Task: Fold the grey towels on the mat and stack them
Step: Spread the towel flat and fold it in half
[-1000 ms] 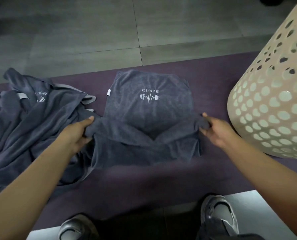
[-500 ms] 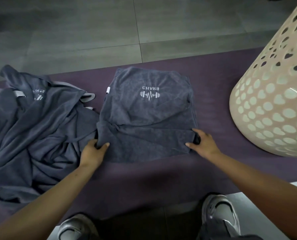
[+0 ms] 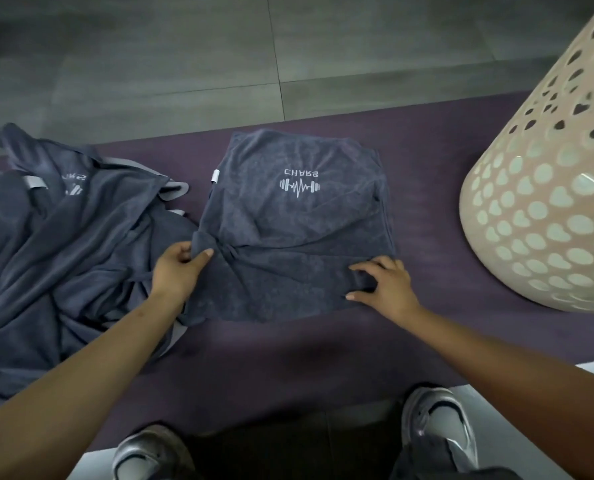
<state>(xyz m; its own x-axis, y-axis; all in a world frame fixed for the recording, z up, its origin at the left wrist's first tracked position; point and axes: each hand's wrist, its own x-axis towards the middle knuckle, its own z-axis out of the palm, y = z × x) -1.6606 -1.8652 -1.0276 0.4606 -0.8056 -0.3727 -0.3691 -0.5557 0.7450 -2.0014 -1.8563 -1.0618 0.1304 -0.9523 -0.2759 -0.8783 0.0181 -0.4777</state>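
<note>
Two hands of mine are on the folded dark grey towel with the white logo, which lies in the middle of the long purple mat on the floor. My left hand is at the left edge of this towel, and its grip is closed on the cloth: the thumb and the fingers pinch a small bunched corner, and wrinkles run from this place toward the right. My right hand is at the right edge, near the front corner, and its grip is also closed on the towel, with the thumb under a fold and the fingers curled on top of it. The white logo is on the far half of the towel and stands upside down from my side, and a small white label sticks out at the far left edge. To the left, touching the mat and partly on it, lies the loose pile of unfolded dark grey towels, crumpled, with pale grey borders showing. To the right stands the beige plastic laundry basket with round holes, on the mat, apart from the folded towel. Behind the mat is the grey tiled floor. My two grey shoes are at the near edge.
</note>
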